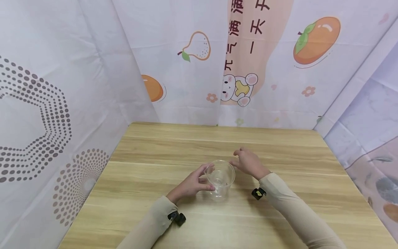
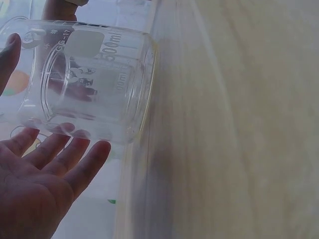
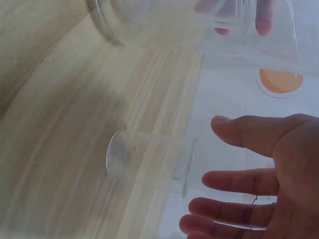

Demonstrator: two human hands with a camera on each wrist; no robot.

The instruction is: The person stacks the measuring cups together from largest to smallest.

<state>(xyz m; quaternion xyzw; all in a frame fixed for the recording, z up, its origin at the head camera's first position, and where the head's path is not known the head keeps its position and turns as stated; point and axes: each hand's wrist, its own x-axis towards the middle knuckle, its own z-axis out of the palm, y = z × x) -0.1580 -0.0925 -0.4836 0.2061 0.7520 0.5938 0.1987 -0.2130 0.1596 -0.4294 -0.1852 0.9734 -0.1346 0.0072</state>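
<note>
A large clear glass beaker (image 1: pixel 219 183) marked 500ml stands upright on the table. My left hand (image 1: pixel 192 183) holds it from the left side, with the thumb on the near side and the fingers round the far side. Inside it, a smaller marked beaker (image 2: pixel 94 94) shows through the wall in the left wrist view. To the right of the large beaker, my right hand (image 1: pixel 248 162) is held with fingers spread and grips nothing. Just beyond those fingertips, the right wrist view has a small clear beaker (image 3: pixel 149 159) upright on the table; the head view does not show it clearly.
The wood-grain table (image 1: pixel 155 148) extends round both hands. A printed white curtain (image 1: pixel 174 86) hangs along its back edge, with further curtains (image 1: pixel 93 86) at the left and right. Black wrist cameras (image 1: pixel 177 218) are strapped below both sleeves.
</note>
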